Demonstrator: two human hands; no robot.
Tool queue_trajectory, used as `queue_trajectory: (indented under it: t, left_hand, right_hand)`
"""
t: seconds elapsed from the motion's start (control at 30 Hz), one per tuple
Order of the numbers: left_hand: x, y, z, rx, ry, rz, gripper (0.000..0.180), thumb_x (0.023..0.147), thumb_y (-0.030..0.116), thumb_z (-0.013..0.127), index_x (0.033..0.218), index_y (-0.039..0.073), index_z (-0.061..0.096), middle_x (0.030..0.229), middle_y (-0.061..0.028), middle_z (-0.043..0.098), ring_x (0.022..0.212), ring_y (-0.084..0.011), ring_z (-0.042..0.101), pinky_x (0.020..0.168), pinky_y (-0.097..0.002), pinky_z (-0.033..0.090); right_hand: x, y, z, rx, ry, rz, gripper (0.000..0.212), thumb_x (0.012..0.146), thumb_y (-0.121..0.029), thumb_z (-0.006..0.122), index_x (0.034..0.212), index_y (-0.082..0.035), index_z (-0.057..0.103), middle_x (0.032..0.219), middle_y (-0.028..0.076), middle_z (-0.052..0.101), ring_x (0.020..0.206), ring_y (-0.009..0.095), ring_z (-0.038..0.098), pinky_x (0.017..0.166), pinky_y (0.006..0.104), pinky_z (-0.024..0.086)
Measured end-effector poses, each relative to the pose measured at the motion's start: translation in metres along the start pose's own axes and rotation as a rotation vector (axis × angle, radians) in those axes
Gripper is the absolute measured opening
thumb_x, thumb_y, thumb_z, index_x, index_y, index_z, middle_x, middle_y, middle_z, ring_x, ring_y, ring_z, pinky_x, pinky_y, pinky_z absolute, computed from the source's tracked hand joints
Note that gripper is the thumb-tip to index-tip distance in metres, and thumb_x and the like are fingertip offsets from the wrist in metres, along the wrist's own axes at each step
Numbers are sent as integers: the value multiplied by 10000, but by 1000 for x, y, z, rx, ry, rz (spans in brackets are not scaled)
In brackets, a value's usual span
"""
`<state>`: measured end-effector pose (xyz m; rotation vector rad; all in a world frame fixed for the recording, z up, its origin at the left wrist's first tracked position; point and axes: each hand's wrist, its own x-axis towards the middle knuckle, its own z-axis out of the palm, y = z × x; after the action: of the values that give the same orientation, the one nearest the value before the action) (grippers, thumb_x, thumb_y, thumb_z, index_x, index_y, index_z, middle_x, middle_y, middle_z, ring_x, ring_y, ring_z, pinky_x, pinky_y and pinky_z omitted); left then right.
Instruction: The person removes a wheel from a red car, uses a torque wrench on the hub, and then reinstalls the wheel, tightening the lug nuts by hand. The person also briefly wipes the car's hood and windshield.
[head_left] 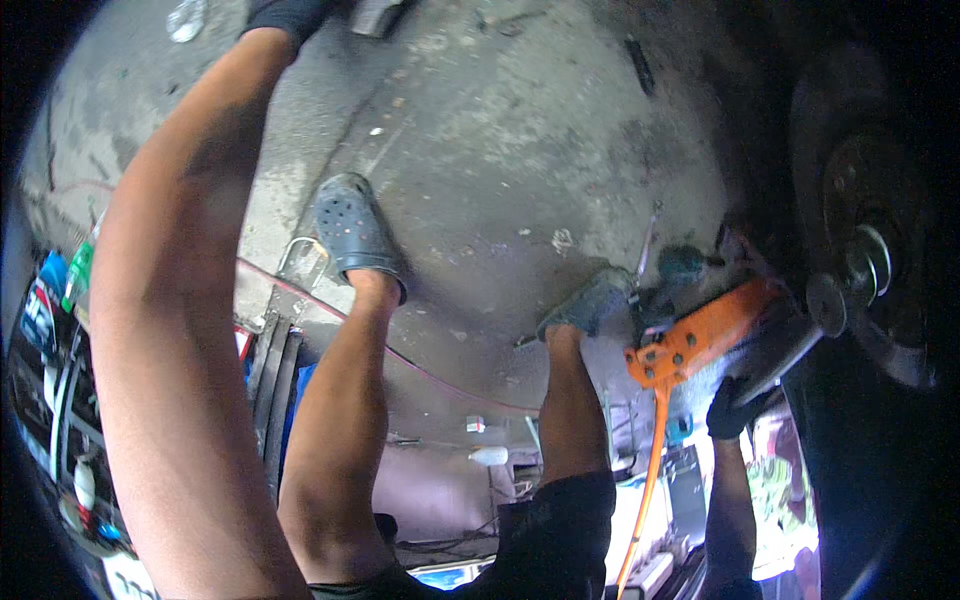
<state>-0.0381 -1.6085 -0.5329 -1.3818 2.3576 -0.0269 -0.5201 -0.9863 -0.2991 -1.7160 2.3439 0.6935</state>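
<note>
My left hand [288, 16], in a black glove, reaches to the upper edge of the picture, where its fingers are cut off. A grey, blocky piece [377, 15] lies on the floor just right of it. On the right, my right hand [737, 408] wears a dark glove and is raised by the lower rim of a grey curved metal part [793, 362]. Its fingers are lost in shadow, so their grip does not show. Above that hand is a dark round wheel hub [860, 255] with a shiny metal ring. An orange floor jack [705, 335] stands left of the hub.
The jack's orange handle [650, 480] slants down past my right leg. A thin red hose [420, 368] crosses the stained concrete floor [480, 130] behind my clogs [352, 222]. Bottles and parts crowd a rack [62, 390] at far left. A dark bar [639, 66] lies far ahead.
</note>
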Motion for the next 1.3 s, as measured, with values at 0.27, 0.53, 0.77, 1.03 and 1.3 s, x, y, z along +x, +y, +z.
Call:
queue_trajectory:
  t: [0.27, 0.53, 0.77, 1.03, 1.3]
  left_hand:
    - [-94, -8, 15, -1343, -956, -240, 358, 827, 401, 652, 855, 51, 584, 676, -10, 547, 575, -148, 559, 517, -308, 496]
    - [-249, 64, -109, -2085, -427, -959, 231, 865, 272, 591, 691, 149, 499, 542, 21, 454, 453, -130, 465, 425, -272, 390]
    - [-449, 88, -220, -2233, -136, -1595, 166, 879, 200, 592, 760, 112, 517, 565, 29, 457, 438, -111, 454, 413, -238, 406]
    - [-389, 190, -262, -1544, -28, -1239, 270, 936, 278, 474, 1043, 45, 559, 761, -51, 545, 625, -180, 570, 524, -289, 470]
    - [-335, 270, -365, -2218, -164, -1120, 265, 902, 307, 541, 940, 51, 601, 680, -22, 545, 539, -153, 541, 507, -278, 457]
  right_hand:
    - [72, -86, -57, 458, 43, 39, 285, 776, -130, 674, 552, -49, 516, 527, 110, 537, 458, 264, 549, 452, 369, 383]
    - [68, -67, -30, 515, -90, -49, 235, 755, -227, 668, 614, -84, 548, 580, 148, 555, 517, 346, 575, 484, 445, 445]
    - [79, -80, -43, 565, 18, -133, 279, 825, -279, 643, 653, -67, 583, 603, 168, 578, 563, 360, 593, 500, 447, 430]
    - [81, -88, -51, 514, -75, -62, 276, 815, -322, 636, 715, -65, 616, 636, 170, 605, 597, 384, 603, 538, 454, 473]
    - [84, -90, -53, 569, -185, 74, 261, 807, -319, 620, 742, -67, 634, 704, 189, 633, 683, 382, 630, 617, 457, 492]
